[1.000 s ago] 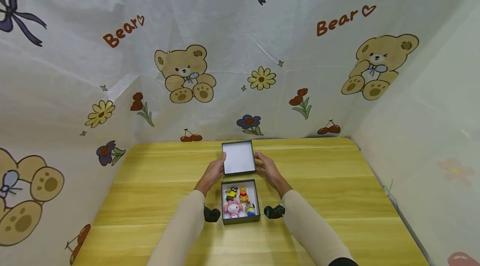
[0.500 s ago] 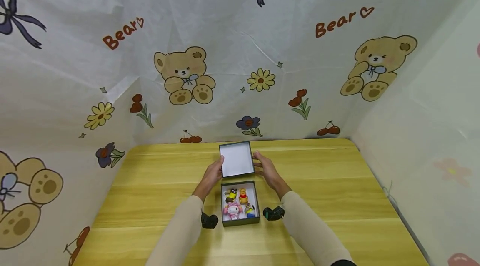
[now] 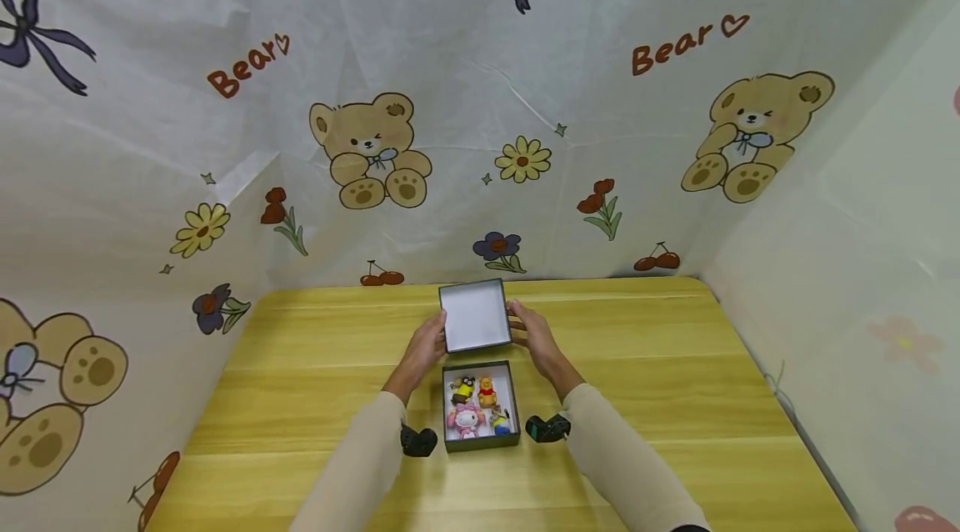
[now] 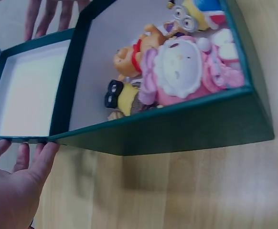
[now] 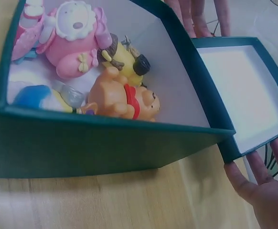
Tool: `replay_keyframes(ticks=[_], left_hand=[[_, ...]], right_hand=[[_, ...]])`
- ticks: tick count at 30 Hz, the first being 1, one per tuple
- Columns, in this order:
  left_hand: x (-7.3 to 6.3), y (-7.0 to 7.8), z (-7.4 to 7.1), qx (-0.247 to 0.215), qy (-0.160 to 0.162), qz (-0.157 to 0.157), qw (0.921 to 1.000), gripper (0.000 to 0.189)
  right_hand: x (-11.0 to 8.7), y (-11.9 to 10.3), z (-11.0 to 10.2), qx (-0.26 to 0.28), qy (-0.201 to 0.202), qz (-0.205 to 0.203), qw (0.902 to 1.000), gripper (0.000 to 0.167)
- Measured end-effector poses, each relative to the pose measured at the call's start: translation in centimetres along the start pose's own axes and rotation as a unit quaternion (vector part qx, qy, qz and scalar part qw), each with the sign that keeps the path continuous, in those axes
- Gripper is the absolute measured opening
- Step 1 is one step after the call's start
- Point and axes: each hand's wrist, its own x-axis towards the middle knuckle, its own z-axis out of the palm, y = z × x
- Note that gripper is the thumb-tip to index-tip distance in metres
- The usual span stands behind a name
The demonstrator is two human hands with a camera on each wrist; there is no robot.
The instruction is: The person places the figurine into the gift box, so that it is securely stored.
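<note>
In the head view a dark green box lid [image 3: 476, 316], its white inside facing up, is held between both hands beyond the box. My left hand [image 3: 422, 348] grips the lid's left side, with the thumb at its edge; the left wrist view shows the fingertips against that side. On the opposite side, my right hand [image 3: 537, 339] grips the lid with spread fingers. The matching box base [image 3: 482, 445] stands open on the table nearer me. Inside lie a pink figurine [image 3: 466, 420], an orange bear figurine [image 3: 487, 393], a yellow goggled figurine [image 3: 462, 390] and a blue-and-yellow one [image 3: 500, 421].
The yellow wood-grain table [image 3: 645, 399] extends to both sides of the box. Behind it hangs a white cloth [image 3: 450, 40] printed with bears, flowers and bows. A pale wall [image 3: 862, 265] borders the right side, with a cable along the table edge.
The lid has shifted slightly to the left and tilted a little, with both hands moving along with it. The box base and its figurines stay in place.
</note>
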Motion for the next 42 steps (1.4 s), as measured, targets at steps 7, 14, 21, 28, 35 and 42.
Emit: replay_keyframes(ticks=[7, 14, 21, 28, 35, 42], left_hand=[[1.9, -2.1, -1.1, 0.006, 0.007, 0.011, 0.9999, 0.069], [1.8, -2.1, -1.0, 0.007, 0.010, 0.015, 0.9998, 0.072], [1.7, -2.2, -1.0, 0.012, 0.019, 0.005, 0.9997, 0.072], [1.3, -1.6, -0.8, 0.011, 0.023, 0.020, 0.9995, 0.068], [0.9, -1.2, -0.6, 0.014, 0.025, 0.042, 0.9987, 0.065], [0.3, -0.7, -0.3, 0.028, 0.047, 0.055, 0.9970, 0.066]], right_hand=[[-0.3, -0.2, 0.3, 0.051, -0.009, -0.002, 0.9986, 0.066], [-0.9, -0.7, 0.3, 0.071, -0.022, -0.005, 0.9972, 0.062], [-1.3, -0.5, 0.5, 0.050, -0.025, -0.022, 0.9982, 0.062], [-1.7, -0.9, 0.6, 0.043, -0.007, -0.045, 0.9980, 0.057], [-2.6, -1.3, 0.9, 0.054, 0.006, -0.048, 0.9974, 0.051], [-4.1, -2.9, 1.2, 0.042, -0.014, -0.054, 0.9975, 0.051]])
